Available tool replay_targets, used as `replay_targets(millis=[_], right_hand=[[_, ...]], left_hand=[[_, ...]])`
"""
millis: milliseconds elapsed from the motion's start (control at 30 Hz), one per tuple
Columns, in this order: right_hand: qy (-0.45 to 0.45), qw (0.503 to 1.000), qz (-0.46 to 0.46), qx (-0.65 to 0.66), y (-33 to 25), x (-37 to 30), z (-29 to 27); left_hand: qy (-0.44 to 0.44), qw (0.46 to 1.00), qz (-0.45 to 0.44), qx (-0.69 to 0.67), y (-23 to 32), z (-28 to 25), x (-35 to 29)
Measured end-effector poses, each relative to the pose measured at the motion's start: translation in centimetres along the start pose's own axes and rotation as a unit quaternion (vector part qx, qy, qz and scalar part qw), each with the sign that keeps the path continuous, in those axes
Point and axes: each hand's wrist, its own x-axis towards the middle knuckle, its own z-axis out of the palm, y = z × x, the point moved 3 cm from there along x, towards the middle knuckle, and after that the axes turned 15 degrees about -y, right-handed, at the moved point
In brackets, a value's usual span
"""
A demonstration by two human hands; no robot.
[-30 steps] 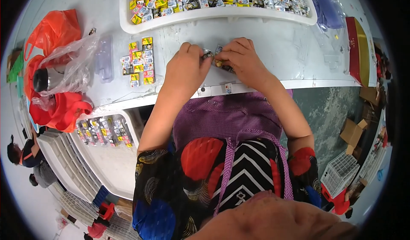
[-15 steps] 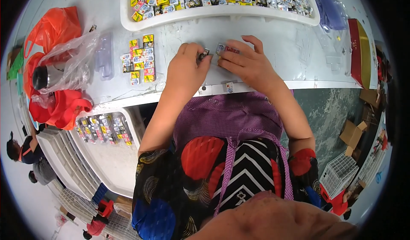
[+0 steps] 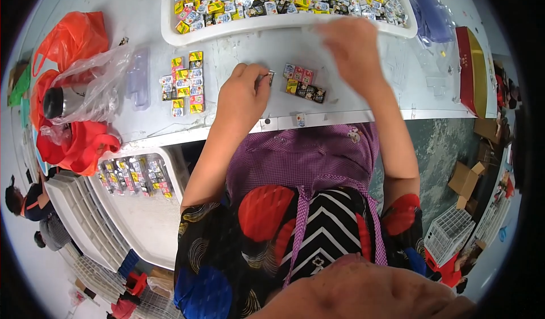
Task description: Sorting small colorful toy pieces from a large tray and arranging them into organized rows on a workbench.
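Note:
My left hand [image 3: 241, 94] rests over the table with thumb and fingers pinched on a small dark and silvery packet [image 3: 271, 78]. Just to its right lies a small block of packets: a row with pink ones [image 3: 299, 73] above a row of black ones with a yellow one [image 3: 305, 91]. My right hand [image 3: 356, 52] is raised up and right of that block, close to the near rim of a white tray [image 3: 250, 31]. Motion smears its fingers, and whether they hold anything is not visible. Many loose packets [image 3: 272, 1] in yellow, black, white and pink fill the tray.
Left of my hands sits a grouped set of packets [image 3: 182, 83], beside a clear plastic case [image 3: 138, 77]. A single packet [image 3: 300, 120] lies at the table's front edge. Red bags [image 3: 74, 38] and a flask [image 3: 54, 103] stand left; a red-gold box [image 3: 474, 72] stands right.
My right hand has left the block of packets and moved up and right toward the tray, uncovering the rows. My left hand stays nearly in place, still pinching its packet.

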Motion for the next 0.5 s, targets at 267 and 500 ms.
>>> replay_targets(millis=[267,500], right_hand=[[-0.02,0.996,0.074,-0.054,6.0,8.1,-2.4],[0.016,0.994,0.107,0.016,6.0,6.6,-3.6]], left_hand=[[0.011,0.999,0.026,-0.036,-1.0,-0.3,0.3],[-0.028,0.868,-0.059,-0.491,-1.7,-2.0,1.2]])
